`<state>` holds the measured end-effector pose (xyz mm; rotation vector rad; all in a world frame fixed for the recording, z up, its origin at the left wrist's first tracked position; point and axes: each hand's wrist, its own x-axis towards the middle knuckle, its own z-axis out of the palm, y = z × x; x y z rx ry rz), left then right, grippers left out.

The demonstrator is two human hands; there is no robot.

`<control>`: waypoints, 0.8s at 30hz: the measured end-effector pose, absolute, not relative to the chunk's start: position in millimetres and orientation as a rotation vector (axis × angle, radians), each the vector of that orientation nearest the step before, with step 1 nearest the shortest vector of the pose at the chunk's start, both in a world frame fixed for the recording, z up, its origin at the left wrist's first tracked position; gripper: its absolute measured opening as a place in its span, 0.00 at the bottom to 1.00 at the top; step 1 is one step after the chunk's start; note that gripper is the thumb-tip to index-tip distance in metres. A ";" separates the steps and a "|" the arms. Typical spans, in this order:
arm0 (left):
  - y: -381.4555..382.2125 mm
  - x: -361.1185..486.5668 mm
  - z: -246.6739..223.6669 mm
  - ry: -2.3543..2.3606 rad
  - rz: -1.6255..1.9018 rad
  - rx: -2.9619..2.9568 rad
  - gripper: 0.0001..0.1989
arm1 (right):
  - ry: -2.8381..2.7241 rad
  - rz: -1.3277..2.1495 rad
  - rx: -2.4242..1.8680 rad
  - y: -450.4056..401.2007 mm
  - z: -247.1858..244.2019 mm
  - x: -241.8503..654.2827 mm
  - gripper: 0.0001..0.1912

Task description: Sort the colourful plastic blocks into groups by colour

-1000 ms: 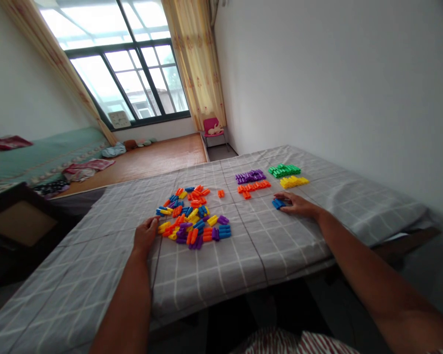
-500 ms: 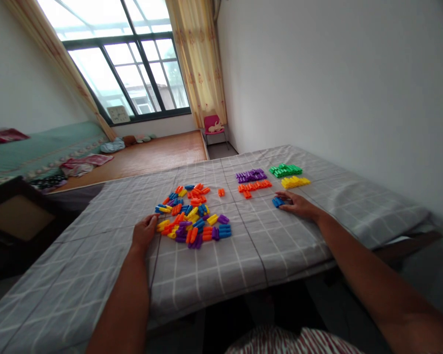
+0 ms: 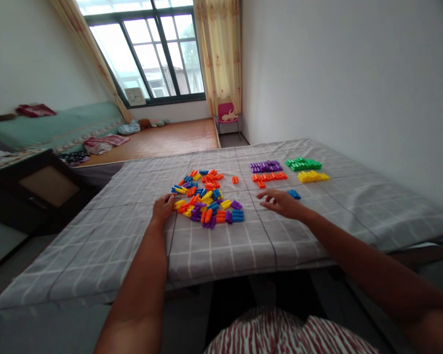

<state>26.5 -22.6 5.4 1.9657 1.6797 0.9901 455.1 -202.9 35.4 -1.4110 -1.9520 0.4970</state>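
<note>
Mixed orange, blue, yellow and purple plastic pieces (image 3: 206,199) lie in a loose pile on the grey checked cloth. At the pile's left edge rests my left hand (image 3: 164,208), its fingers bent close to a yellow piece; whether it grips anything is too small to tell. My right hand (image 3: 276,202) is over the cloth right of the pile, fingers apart and holding nothing. Blue pieces (image 3: 294,194) lie just beyond it. Farther back are grouped purple pieces (image 3: 266,166), orange pieces (image 3: 269,176), green pieces (image 3: 303,163) and yellow pieces (image 3: 313,176).
One orange pair (image 3: 235,180) sits apart between the pile and the groups. The checked cloth (image 3: 125,236) covers the table, whose front edge is near my body. A white wall (image 3: 335,73) stands at the right, and a dark cabinet (image 3: 33,189) at the left.
My right hand has let go of the blue pieces and moved left toward the pile, its fingers now apart. The whole view has shifted; my left hand remains at the pile's left edge.
</note>
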 end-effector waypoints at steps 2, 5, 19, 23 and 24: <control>-23.3 26.4 5.0 1.676 0.994 1.966 0.23 | -2.154 0.498 -1.316 -197.4 31.8 418.8 0.18; -23.4 25.0 3.6 1.683 1.002 1.966 0.23 | -2.354 0.366 -1.281 -187.6 23.9 381.7 0.23; -12.0 19.6 -1.3 1.669 0.974 2.009 0.23 | -2.151 0.263 -1.583 -169.3 14.5 468.9 0.25; -8.5 17.3 -5.6 1.676 1.022 1.965 0.23 | -2.090 0.234 -1.636 -174.9 8.5 453.9 0.20; -7.8 16.5 -6.4 1.672 1.038 1.960 0.23 | -2.091 0.223 -1.634 -176.1 8.4 452.6 0.20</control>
